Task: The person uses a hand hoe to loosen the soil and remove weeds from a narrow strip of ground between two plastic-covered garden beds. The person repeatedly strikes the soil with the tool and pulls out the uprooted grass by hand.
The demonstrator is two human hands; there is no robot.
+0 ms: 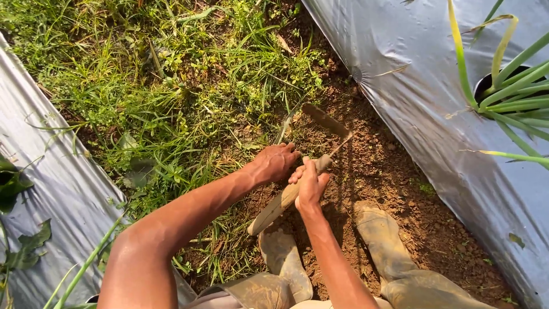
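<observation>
Weeds fill the upper left of the frame, a thick mat of grass (171, 86) between two sheets of silver plastic mulch (423, 86), and I am crouched in the furrow cutting them back. My right hand (310, 184), at the centre of the frame, is clenched round the pale wooden handle of a sickle (297, 186); the handle slants down toward my left boot (286, 257) and the thin, curved, mud-coated blade hooks up and leftward just above my knuckles, its tip near the edge of the grass. My left hand (276, 161) sits just left of the right one, fingers curled down at the foot of a clump; I judge it is gripping grass stems, though the stems inside the fist are hidden.

By my reading, the step in hand is the cut itself: the clump is gathered and the blade is set beside it. Next would be a short pull of the blade through the stems close to the soil, keeping the edge away from my left fingers, which lie very near it.

Bare soil (389, 183) on the right of the furrow is reddish brown, crumbly and dry-looking. The mulch is smooth, glossy and wrinkled. My right boot (383, 234) is rubbery and caked in dried mud like the left. Long, smooth green leaves of a plant (514, 91) rise from a hole in the plastic at upper right, some yellowing.
</observation>
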